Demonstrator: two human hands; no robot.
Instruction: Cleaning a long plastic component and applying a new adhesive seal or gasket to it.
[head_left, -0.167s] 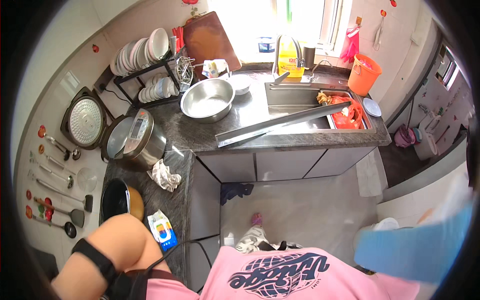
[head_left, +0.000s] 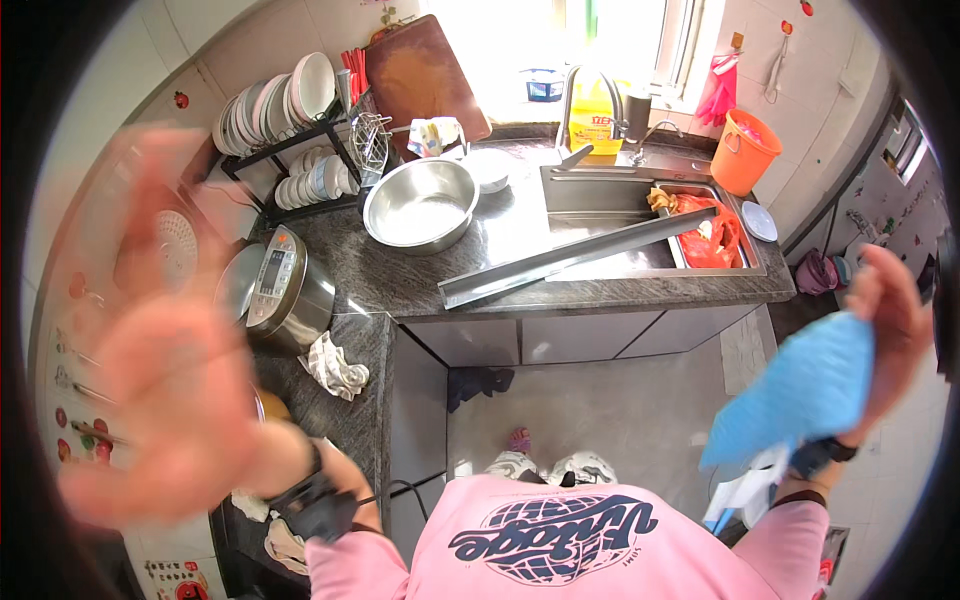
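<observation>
My left hand (head_left: 175, 370) is raised large and close at the left, blurred by motion. Its fingers look stretched out and apart, with nothing seen in them. Behind it are the kitchen wall and the rice cooker (head_left: 290, 290). At the right, my right hand (head_left: 897, 335) is lifted and holds a light-blue cloth (head_left: 800, 390), which hangs down to the left of the hand. The exact grip on the cloth is partly hidden. Both wrists wear black bands.
A steel basin (head_left: 420, 205) and a long metal strip (head_left: 580, 258) lie on the counter, the strip reaching over the sink (head_left: 590, 195). A dish rack (head_left: 285, 165), an orange bucket (head_left: 745, 150) and a striped rag (head_left: 335, 367) stand or lie around.
My left hand has come up from the lower left into the left side of the view. The blue cloth has moved up, and my right hand now shows clearly beside it.
</observation>
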